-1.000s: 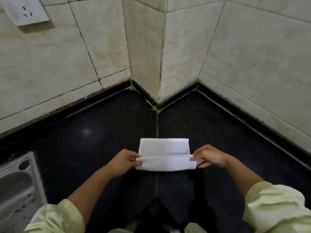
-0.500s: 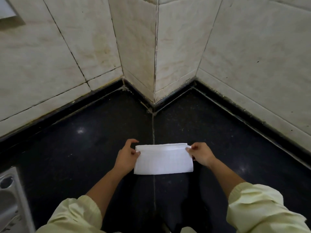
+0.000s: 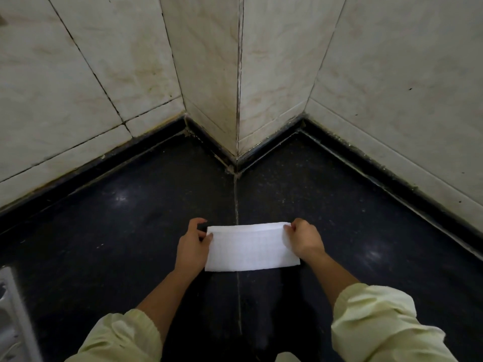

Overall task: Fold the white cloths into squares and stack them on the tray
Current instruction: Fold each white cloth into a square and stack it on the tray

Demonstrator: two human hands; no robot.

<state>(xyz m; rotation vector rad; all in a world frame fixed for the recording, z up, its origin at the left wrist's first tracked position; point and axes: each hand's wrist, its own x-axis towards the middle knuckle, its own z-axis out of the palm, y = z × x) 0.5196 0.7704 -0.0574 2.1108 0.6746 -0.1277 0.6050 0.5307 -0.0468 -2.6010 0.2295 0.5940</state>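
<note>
A white cloth, folded into a wide rectangle, lies flat on the black counter in front of me. My left hand pinches its far left corner between thumb and fingers. At the far right corner my right hand pinches the folded edge in the same way. No tray shows in this view.
Pale tiled walls form a jutting corner straight behind the cloth, with a dark skirting strip along their foot. The rim of a steel sink shows at the lower left edge. A seam runs down the counter under the cloth.
Both hands carried the near edge of the cloth over to the far edge, halving it. The camera has tilted so the sink slid further out of view.
</note>
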